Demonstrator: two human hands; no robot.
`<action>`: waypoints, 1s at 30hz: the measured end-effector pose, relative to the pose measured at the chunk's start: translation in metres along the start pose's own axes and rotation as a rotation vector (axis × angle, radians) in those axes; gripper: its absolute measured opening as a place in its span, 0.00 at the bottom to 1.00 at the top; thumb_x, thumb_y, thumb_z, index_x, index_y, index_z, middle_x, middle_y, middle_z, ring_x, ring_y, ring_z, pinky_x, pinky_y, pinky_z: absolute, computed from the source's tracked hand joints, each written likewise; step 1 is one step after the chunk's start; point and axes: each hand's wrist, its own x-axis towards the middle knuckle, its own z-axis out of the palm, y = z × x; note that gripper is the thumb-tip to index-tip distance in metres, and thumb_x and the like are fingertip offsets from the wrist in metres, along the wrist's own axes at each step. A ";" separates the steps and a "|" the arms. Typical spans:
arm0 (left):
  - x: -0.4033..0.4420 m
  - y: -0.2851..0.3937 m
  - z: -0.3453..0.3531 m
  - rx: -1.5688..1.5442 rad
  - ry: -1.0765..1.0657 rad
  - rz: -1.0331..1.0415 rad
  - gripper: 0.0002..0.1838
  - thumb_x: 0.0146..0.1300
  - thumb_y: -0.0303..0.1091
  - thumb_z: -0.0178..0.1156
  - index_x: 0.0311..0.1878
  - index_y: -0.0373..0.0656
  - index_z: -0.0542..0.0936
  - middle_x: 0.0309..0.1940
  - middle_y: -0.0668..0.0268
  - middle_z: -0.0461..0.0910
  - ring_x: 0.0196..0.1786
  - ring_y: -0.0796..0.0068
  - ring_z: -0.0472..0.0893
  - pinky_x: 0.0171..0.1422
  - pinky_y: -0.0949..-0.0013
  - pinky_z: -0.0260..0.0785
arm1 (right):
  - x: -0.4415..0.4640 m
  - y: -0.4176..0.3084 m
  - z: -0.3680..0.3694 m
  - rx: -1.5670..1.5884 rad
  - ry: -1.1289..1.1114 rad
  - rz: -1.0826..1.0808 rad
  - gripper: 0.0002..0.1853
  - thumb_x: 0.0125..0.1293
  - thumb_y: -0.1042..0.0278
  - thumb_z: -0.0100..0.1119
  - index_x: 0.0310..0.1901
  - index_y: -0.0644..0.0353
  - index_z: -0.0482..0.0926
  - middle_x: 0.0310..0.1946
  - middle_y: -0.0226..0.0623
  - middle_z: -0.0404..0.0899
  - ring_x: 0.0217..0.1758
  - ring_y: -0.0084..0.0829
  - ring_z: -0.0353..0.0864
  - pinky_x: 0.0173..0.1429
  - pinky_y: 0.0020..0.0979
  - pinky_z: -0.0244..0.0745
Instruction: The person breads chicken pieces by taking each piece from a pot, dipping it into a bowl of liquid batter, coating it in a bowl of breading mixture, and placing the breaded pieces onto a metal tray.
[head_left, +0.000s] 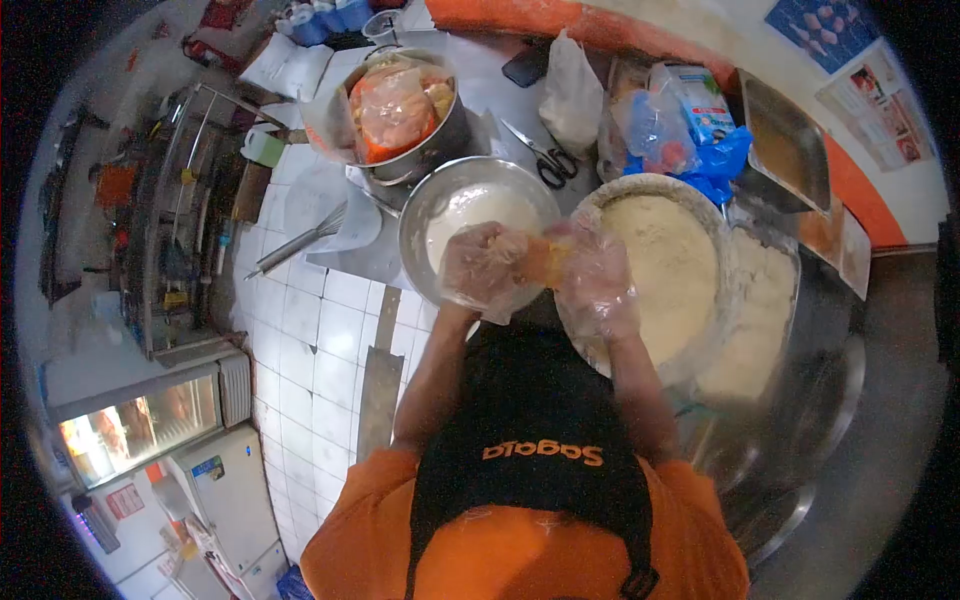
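Though blurred at the tips, pinches an orange-brown piece (542,262) between the fingers of the left hand (485,265) and those of the right hand (600,280), with one hand at either end of it. Curls the fingers inward rather than spreading them; cannot tell how each single finger lies, on account of the blur and the clear plastic gloves (618,292). Holds the piece up beyond the black apron (500,400), across the gap between two round vessels. Has the left hand over the near side of a metal bowl (408,250) of white liquid (490,205), and the right hand over the left edge of a wide basin (655,186) of pale powder (670,270). Farther out, has black-handled scissors (554,168) lying beyond the gap, near a knotted white bag (573,95). To the left, has a whisk (305,242) against a clear plastic container (352,218), and a metal pot (455,135) with an orange bundle (388,115) in it. To the right, beside the basin, has a tray (797,278) of similar powder, with a blue bag (712,180) beyond.
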 end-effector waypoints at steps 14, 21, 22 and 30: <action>0.011 -0.004 -0.051 0.078 -0.052 0.145 0.16 0.63 0.30 0.66 0.54 0.39 0.83 0.46 0.65 0.86 0.40 0.78 0.82 0.40 0.75 0.76 | -0.005 0.041 -0.027 0.472 0.203 0.484 0.29 0.79 0.42 0.36 0.66 0.55 0.73 0.45 0.44 0.84 0.38 0.35 0.85 0.41 0.35 0.82; 0.017 -0.032 -0.048 1.082 -0.280 0.348 0.15 0.64 0.36 0.61 0.53 0.48 0.82 0.41 0.53 0.84 0.43 0.54 0.85 0.44 0.56 0.76 | -0.023 0.055 -0.098 -0.016 0.311 0.610 0.22 0.79 0.51 0.45 0.47 0.58 0.87 0.33 0.39 0.86 0.33 0.24 0.81 0.41 0.29 0.77; 0.019 -0.054 -0.045 1.083 -0.287 0.352 0.15 0.64 0.36 0.61 0.53 0.48 0.82 0.41 0.53 0.84 0.43 0.54 0.85 0.44 0.56 0.76 | -0.028 0.083 -0.101 -0.203 0.370 0.223 0.18 0.77 0.56 0.50 0.44 0.58 0.87 0.32 0.36 0.85 0.34 0.23 0.81 0.42 0.28 0.76; 0.033 -0.075 -0.072 0.453 -0.106 0.305 0.16 0.61 0.38 0.72 0.47 0.39 0.84 0.36 0.60 0.87 0.38 0.74 0.85 0.46 0.70 0.79 | -0.039 0.070 -0.110 -0.103 0.331 0.480 0.26 0.57 0.68 0.69 0.59 0.57 0.80 0.54 0.42 0.82 0.61 0.41 0.78 0.70 0.38 0.67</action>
